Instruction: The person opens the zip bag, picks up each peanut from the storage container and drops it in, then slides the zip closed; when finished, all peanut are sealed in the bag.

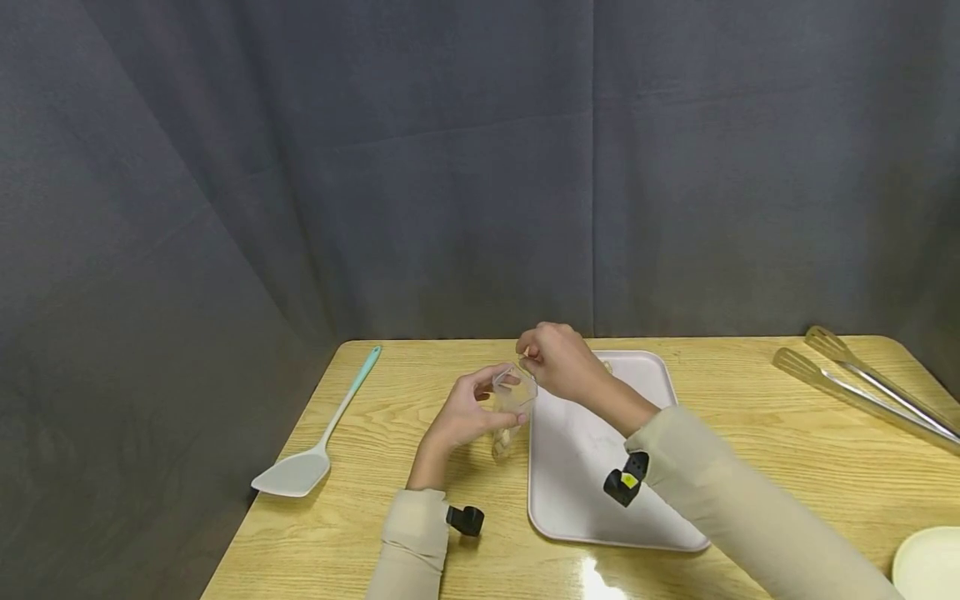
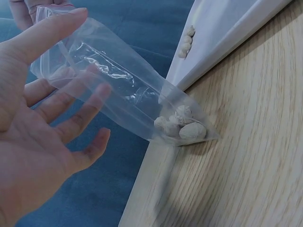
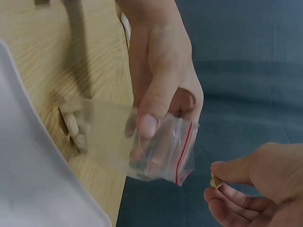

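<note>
A clear zip bag (image 2: pixel 120 71) with a red seal line hangs with its lower end at the wooden table, several unshelled peanuts (image 2: pixel 182 126) gathered in its bottom corner. My left hand (image 1: pixel 468 412) holds the bag near its mouth, thumb on one side and fingers on the other. Just beyond the bag's opening, my right hand (image 3: pixel 255 184) pinches a peanut (image 3: pixel 216 181) between thumb and fingertips. Another peanut (image 2: pixel 187 41) lies on the far part of the pale tray (image 1: pixel 577 492), which stands right of the bag.
A spatula (image 1: pixel 300 472) with a mint handle lies on the left of the table (image 1: pixel 352 533). Metal tongs (image 1: pixel 862 387) rest at the right. The rim of a pale plate (image 1: pixel 930 558) shows at the lower right. Dark curtains (image 1: pixel 465 167) hang behind.
</note>
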### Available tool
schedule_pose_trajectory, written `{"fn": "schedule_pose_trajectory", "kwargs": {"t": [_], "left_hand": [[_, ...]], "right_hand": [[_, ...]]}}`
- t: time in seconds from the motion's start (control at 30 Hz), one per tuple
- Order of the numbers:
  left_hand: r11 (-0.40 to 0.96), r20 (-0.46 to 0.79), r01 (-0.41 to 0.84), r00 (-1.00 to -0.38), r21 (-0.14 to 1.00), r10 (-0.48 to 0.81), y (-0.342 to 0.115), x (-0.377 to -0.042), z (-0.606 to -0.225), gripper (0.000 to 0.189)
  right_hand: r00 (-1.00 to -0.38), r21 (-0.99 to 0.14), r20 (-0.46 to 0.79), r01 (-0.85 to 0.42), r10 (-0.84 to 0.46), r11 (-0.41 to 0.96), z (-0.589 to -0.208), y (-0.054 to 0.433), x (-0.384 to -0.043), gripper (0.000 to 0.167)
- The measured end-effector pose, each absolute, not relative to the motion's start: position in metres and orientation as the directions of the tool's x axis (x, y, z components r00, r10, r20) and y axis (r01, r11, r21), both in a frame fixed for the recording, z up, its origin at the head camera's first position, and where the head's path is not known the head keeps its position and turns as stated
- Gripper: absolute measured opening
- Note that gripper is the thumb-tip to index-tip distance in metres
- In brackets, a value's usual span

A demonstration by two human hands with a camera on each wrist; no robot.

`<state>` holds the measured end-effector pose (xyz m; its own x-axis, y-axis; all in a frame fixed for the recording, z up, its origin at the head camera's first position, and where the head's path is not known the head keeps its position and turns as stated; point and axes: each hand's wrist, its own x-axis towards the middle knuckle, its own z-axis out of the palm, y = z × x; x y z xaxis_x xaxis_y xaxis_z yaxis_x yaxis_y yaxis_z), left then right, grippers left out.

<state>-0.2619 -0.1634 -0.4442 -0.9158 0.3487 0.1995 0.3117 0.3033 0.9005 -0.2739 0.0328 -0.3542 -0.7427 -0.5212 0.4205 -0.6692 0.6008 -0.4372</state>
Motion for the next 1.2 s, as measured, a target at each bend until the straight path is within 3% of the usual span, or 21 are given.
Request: {"fn": "schedule_pose_trajectory", "kwargs": {"t": [0.77, 1.2], "left_hand": [[0.314, 0.226, 0.349, -0.902, 0.883, 0.368, -0.165, -0.261, -0.444, 0.062], [0.307, 0.208, 0.323, -0.912, 0.895, 0.354, -0.161, -0.261, -0.443, 0.076]], "right_hand": [[-0.687, -0.43, 0.429, -0.726, -0.586, 0.536, -0.366, 0.024, -0.27, 0.007], [-0.798, -0.469, 0.348, -0.602, -0.492, 0.646, -0.358, 0.056, -0.293, 0.012]]}}
